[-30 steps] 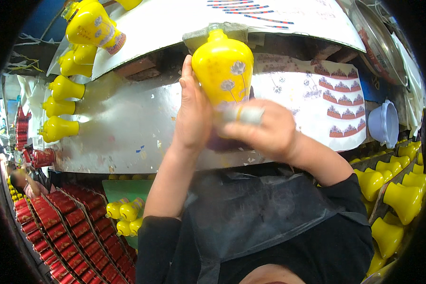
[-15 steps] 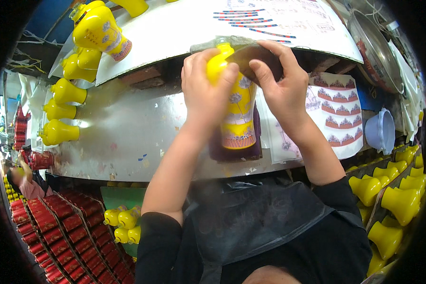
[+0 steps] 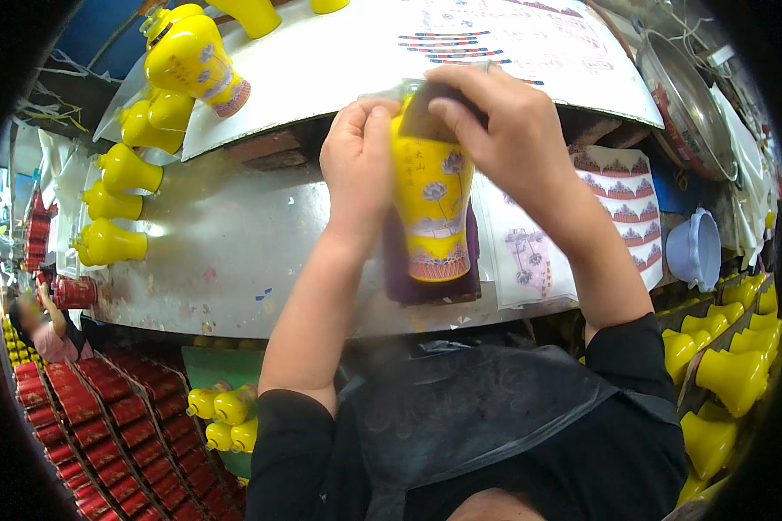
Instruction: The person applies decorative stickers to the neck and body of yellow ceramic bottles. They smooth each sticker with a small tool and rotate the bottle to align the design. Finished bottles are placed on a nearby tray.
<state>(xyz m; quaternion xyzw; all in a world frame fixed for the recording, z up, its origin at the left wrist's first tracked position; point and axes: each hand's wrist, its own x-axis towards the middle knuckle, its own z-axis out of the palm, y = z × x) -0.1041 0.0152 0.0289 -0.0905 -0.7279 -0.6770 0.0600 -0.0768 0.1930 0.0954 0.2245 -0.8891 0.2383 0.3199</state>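
A yellow bottle (image 3: 433,204) with purple flower decoration and a patterned band near its base lies in front of me, neck pointing away. Under it is a dark purple pad (image 3: 408,291). My left hand (image 3: 356,165) is closed at the left of the neck and shoulder, its fingertips partly hidden and slightly blurred. Between the thumb and fingers of my right hand (image 3: 517,130) is a thin, dark, flat scraper-like piece (image 3: 433,115), laid against the bottle's shoulder. My right fingers cover part of the piece, and together they hide much of the neck.
Decal sheets (image 3: 621,195) lie right of the bottle, near a pale blue bucket (image 3: 695,247). Narrow strips (image 3: 447,48) rest on the raised white board (image 3: 304,78). Yellow bottles (image 3: 187,56) stand at left; more fill racks (image 3: 730,382) at right. Red stacked pieces (image 3: 104,425) and a person (image 3: 48,326) are lower left.
My right hand has moved left across the bottle's shoulder with the dark piece. My left hand has shifted left and off the bottle's front, so more of the flower decoration shows.
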